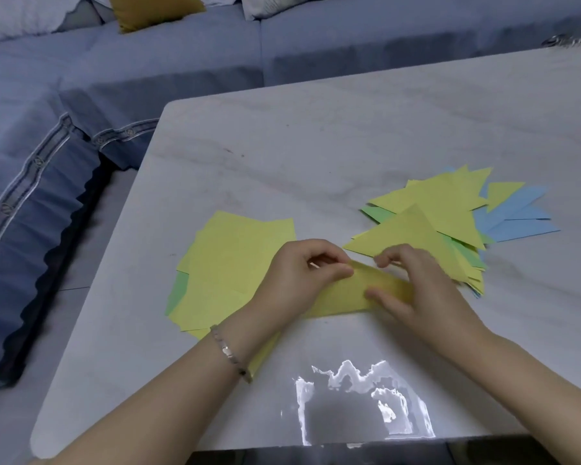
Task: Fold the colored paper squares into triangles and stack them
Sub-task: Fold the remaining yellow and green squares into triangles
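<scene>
Pinching the yellow sheet (342, 295) at its corner, left hand (296, 280) aligns. Right hand (423, 297) clamps the fold in a curled grip. Match edges before creasing.

Home living room.
Blue fabric sofa (182, 55) with cushions (151, 10) wraps round a pale marble-look table (316, 139).

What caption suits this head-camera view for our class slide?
Left hand and right hand crease a yellow sheet between a stack of squares and a pile of folded triangles.
</scene>
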A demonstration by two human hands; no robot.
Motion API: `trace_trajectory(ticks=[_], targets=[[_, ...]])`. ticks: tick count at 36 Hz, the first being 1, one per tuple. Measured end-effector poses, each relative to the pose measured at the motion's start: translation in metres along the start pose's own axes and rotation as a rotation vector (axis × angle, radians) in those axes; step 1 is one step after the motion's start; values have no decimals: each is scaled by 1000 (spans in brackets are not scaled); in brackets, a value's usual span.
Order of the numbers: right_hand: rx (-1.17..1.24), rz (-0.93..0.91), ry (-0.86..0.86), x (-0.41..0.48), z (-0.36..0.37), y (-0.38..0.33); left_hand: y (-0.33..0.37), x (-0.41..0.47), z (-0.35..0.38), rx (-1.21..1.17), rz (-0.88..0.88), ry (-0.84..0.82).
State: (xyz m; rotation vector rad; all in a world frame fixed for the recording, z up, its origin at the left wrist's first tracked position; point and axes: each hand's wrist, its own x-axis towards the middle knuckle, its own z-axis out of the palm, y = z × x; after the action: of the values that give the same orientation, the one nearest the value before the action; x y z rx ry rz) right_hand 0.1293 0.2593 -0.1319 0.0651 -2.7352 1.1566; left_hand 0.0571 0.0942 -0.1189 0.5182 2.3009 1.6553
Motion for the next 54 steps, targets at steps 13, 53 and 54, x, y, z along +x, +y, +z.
trace_trajectory(ticks=[13, 53, 54], targets=[[-435, 253, 202, 44, -4, 43, -48, -16, -75, 836, -517, 171], [-106, -679, 60, -1, 16, -7, 4, -17, -54, -561, -812, 243], [-104, -696, 44, -2, 18, -7, 2, -17, -54, -482, -817, 185]])
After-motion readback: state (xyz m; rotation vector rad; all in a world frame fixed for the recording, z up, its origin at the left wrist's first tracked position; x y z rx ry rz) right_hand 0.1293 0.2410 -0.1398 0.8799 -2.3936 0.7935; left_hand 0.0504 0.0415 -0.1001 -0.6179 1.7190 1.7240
